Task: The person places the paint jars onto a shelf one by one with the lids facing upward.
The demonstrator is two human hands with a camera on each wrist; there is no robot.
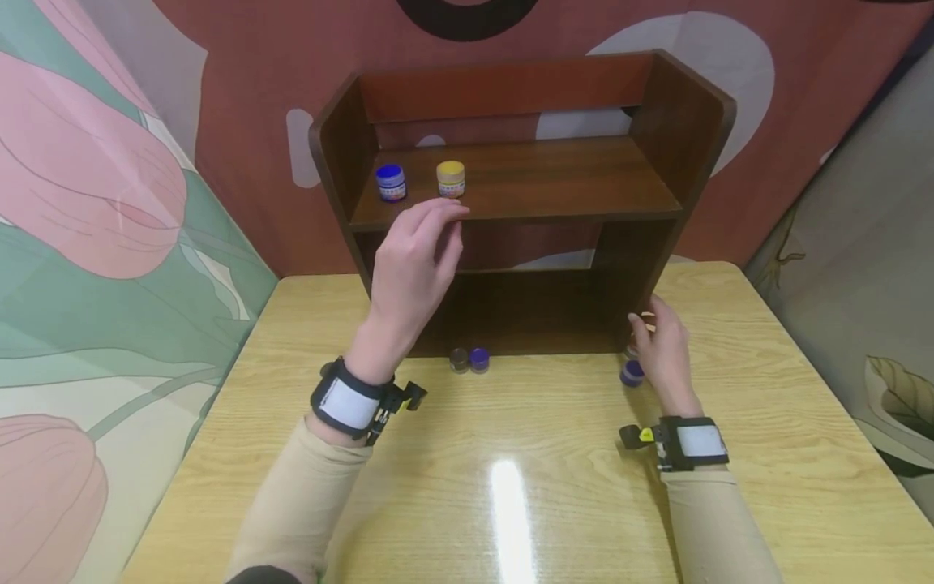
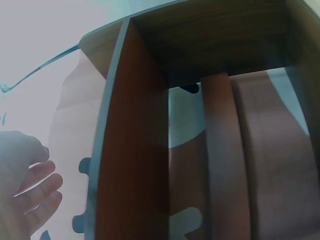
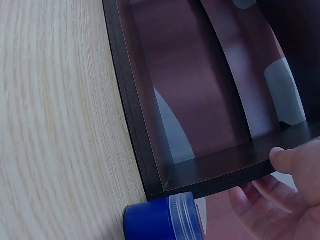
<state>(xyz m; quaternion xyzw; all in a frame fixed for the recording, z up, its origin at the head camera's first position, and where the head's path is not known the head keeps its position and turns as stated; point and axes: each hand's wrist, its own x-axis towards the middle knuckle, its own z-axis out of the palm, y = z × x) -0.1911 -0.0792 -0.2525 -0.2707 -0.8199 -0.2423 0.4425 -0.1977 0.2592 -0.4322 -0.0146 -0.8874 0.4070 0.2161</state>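
Observation:
A small wooden shelf unit (image 1: pixel 554 174) stands on the table. On its upper board sit a blue-lidded jar (image 1: pixel 392 184) and a yellow-lidded jar (image 1: pixel 451 179). Just in front of the yellow one hovers my left hand (image 1: pixel 416 259), fingers loosely bent and nothing held; the left wrist view shows those fingers (image 2: pixel 42 192) slightly spread. My right hand (image 1: pixel 662 353) grips the unit's right side panel (image 3: pixel 215 182), thumb at the front edge, other fingers on the outer side. Below it, a blue-purple jar (image 3: pixel 160 220) is by the panel's bottom corner.
A dark-lidded jar (image 1: pixel 458 360) and a purple-lidded jar (image 1: pixel 479 360) stand side by side on the table (image 1: pixel 554 487), at the front of the lower compartment. Patterned cloth (image 1: pixel 241 146) hangs behind the unit and along both sides.

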